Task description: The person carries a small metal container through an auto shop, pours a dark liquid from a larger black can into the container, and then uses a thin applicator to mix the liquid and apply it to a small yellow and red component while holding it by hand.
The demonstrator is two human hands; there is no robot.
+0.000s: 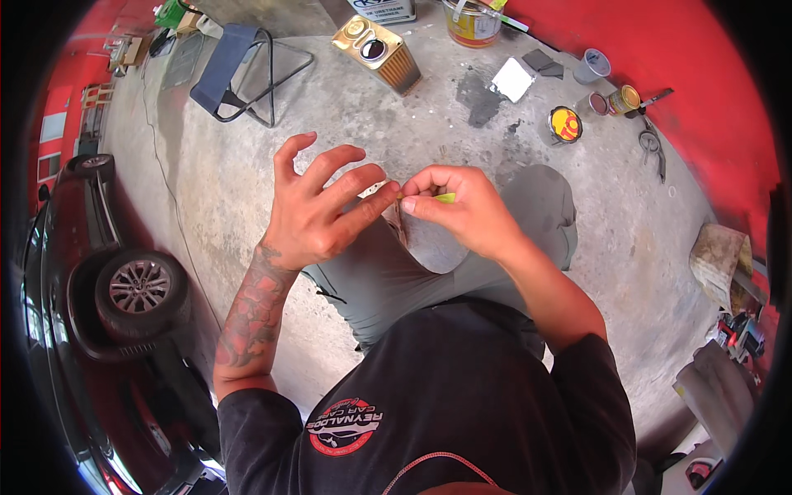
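Observation:
My right hand [462, 205] pinches a small yellow-green strip [446, 198] between thumb and forefinger; its exact kind is too small to tell. My left hand [326, 206] meets it from the other side, index fingertip at the strip's left end. The left thumb is hidden below, while the other left fingers spread upward. Both hands are held over my lap, above grey trousers [388, 285]. Behind the fingertips a pale, partly hidden thing [375, 188] shows.
Ahead on the concrete stand a gold rectangular can [398, 70], a yellow-lidded tin [565, 124], a plastic cup [591, 66], a white sheet [512, 80] and scissors [660, 157]. A folding stool [227, 70] stands far left. A dark car [99, 330] fills the left side.

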